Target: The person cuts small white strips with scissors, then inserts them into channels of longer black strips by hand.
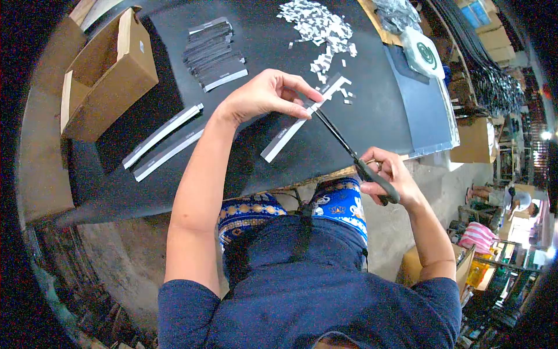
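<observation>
Between the thumb and fingers of my left hand (273, 96) is a small piece of printed black and white strip (314, 107). My right hand (386, 176) is closed round the handles of black scissors (344, 141). Their tips reach the piece at my left fingertips. Beneath my left fingers, a longer black and white strip (283, 139) lies slantwise on the dark table (244, 168). Small cut pieces (322, 26) form a loose pile beyond my hands. A stack of dark strips (214, 53) lies farther left, and two bundles of strips (163, 135) lie nearer me.
An open cardboard box (110, 81) stands at the table's left. Clear plastic bags (421, 52) and a grey-blue sheet (415, 99) are at the right edge. Black cords (485, 64) hang beyond it. Another person (519, 200) is far off at the right.
</observation>
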`<state>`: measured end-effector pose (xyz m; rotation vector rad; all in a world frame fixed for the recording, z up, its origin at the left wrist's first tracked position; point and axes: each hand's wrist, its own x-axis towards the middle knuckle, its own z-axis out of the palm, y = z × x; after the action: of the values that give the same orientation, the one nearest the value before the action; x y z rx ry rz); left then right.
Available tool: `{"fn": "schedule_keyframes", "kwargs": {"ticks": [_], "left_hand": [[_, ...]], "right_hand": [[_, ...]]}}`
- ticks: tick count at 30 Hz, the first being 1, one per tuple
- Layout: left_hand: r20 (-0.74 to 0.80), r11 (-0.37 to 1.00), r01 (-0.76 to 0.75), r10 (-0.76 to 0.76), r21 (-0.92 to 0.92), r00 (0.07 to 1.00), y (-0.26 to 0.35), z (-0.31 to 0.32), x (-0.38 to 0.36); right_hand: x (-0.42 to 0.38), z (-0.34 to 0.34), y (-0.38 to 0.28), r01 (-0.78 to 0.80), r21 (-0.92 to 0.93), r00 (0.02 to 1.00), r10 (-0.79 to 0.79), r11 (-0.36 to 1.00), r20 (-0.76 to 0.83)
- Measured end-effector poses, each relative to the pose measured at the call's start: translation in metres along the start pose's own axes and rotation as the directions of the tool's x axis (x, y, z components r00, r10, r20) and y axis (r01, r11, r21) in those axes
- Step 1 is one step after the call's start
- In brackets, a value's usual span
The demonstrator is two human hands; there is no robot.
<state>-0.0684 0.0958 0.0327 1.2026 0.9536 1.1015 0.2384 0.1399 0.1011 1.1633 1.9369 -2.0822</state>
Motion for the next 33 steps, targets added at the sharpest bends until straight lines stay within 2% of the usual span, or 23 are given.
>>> {"fn": "schedule_keyframes", "kwargs": {"ticks": [2, 9, 18, 33], "left_hand": [[0.001, 1.000, -0.006, 0.006, 0.017, 1.000, -0.002, 0.000, 0.001], [0.007, 1.000, 0.001, -0.001, 0.016, 1.000, 0.002, 0.002, -0.001], [0.006, 1.000, 0.005, -0.005, -0.009, 1.000, 0.000, 0.000, -0.001], [0.021, 1.000, -0.006, 0.006, 0.015, 1.000, 0.002, 0.000, -0.001]], "right_hand": [[0.007, 0.003, -0.004, 0.042, 0.007, 0.999, -0.042, 0.999, 0.004], [0.021, 0.003, -0.010, 0.045, 0.032, 0.999, -0.046, 0.998, 0.025], [0.025, 0.007, -0.017, 0.035, -0.043, 0.999, -0.036, 0.998, -0.022], [0.025, 0.005, -0.019, -0.023, 0.004, 1.000, 0.023, 1.000, 0.000]]}}
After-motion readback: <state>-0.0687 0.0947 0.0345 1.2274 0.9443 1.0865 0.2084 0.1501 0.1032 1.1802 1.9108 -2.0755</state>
